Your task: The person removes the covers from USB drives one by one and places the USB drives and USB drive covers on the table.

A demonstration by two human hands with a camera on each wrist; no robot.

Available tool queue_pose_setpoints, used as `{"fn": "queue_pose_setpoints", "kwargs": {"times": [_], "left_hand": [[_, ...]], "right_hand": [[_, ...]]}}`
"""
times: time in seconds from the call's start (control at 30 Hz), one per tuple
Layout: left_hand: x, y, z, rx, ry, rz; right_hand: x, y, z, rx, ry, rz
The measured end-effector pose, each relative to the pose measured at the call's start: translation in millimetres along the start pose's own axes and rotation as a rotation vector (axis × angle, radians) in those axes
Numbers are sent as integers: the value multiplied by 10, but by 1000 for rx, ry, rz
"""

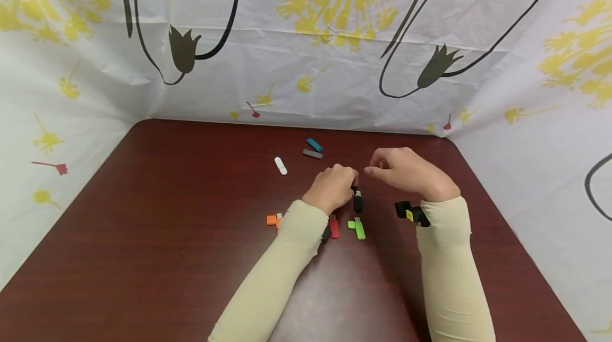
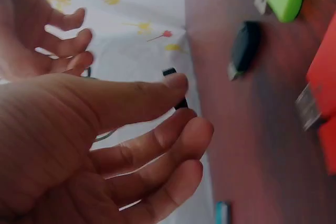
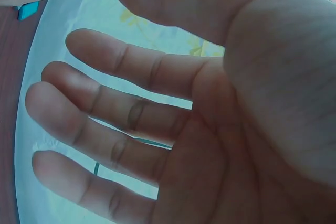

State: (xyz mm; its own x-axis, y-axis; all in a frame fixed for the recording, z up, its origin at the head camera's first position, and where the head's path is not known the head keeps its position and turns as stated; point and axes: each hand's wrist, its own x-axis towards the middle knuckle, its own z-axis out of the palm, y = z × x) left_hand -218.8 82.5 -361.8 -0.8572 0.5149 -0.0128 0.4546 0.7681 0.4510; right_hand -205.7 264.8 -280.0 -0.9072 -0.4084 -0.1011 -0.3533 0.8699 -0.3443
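Observation:
My left hand (image 1: 332, 188) pinches a small black cap-like piece (image 2: 181, 103) between thumb and fingertips, above the table. Most of this piece is hidden by the fingers. Just beyond that hand lies a black USB stick (image 1: 358, 202), its metal plug bare. Over the right part of the table my right hand (image 1: 406, 169) is raised, its fingers loosely bent and apart. Nothing lies in its palm in the right wrist view. Nearer me are a green USB stick (image 1: 360, 229) with its cap (image 1: 351, 224) beside it and a red USB stick (image 1: 334, 228).
An orange USB stick (image 1: 279, 223) with its cap (image 1: 271, 220) is partly covered by my left sleeve. Farther back lie white (image 1: 280, 165), grey (image 1: 313, 154) and blue (image 1: 314, 144) sticks. A patterned white sheet (image 1: 268, 66) surrounds the dark red table (image 1: 119, 236).

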Motion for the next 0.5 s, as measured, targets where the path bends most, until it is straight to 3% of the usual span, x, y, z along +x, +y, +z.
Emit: {"fn": "queue_pose_setpoints", "kwargs": {"times": [0.27,0.5], "left_hand": [[108,-15,204,-72,-23,-60],[140,-24,272,-86,-50,-69]], "right_hand": [[9,12,23,-6,-7,24],[-13,24,-1,-6,-5,29]]}}
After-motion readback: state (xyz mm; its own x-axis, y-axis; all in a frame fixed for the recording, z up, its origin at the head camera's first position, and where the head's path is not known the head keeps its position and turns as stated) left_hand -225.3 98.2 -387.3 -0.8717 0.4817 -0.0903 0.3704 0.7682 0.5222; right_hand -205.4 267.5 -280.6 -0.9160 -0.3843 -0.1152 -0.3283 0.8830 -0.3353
